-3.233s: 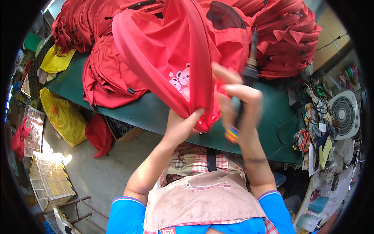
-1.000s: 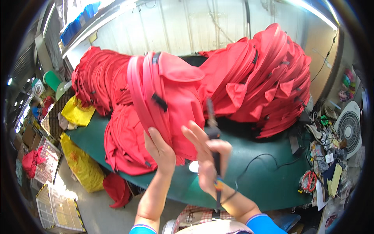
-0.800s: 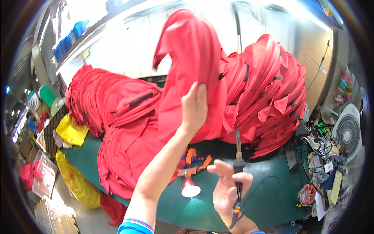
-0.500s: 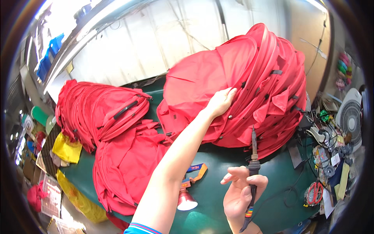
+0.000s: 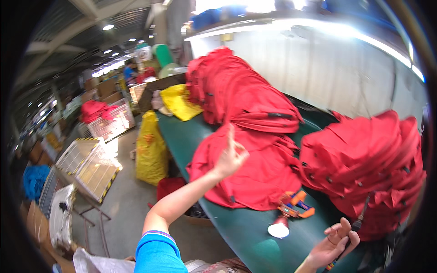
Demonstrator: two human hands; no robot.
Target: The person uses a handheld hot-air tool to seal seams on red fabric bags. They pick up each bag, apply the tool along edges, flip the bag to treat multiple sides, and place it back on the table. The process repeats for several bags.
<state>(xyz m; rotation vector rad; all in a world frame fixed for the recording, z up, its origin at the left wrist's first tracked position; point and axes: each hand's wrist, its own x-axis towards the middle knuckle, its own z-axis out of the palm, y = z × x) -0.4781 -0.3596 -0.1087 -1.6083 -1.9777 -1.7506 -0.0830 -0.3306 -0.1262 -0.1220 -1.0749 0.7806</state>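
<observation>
Right grip (image 5: 336, 241) grasping thin black tool (image 5: 359, 218), left hand (image 5: 230, 157) released above red bags (image 5: 255, 173), yellow sack (image 5: 150, 148) beside table (image 5: 241, 232)

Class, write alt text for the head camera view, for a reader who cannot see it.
A person's empty left hand is raised over a flat pile of red fabric bags on a green table. Their right hand grips a thin dark rod-shaped tool beside a taller red stack.

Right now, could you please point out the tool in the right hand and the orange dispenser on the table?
Slim tool (image 5: 359, 218), head view, dark shaft.
Orange dispenser (image 5: 296, 204), head view, its body.
</observation>
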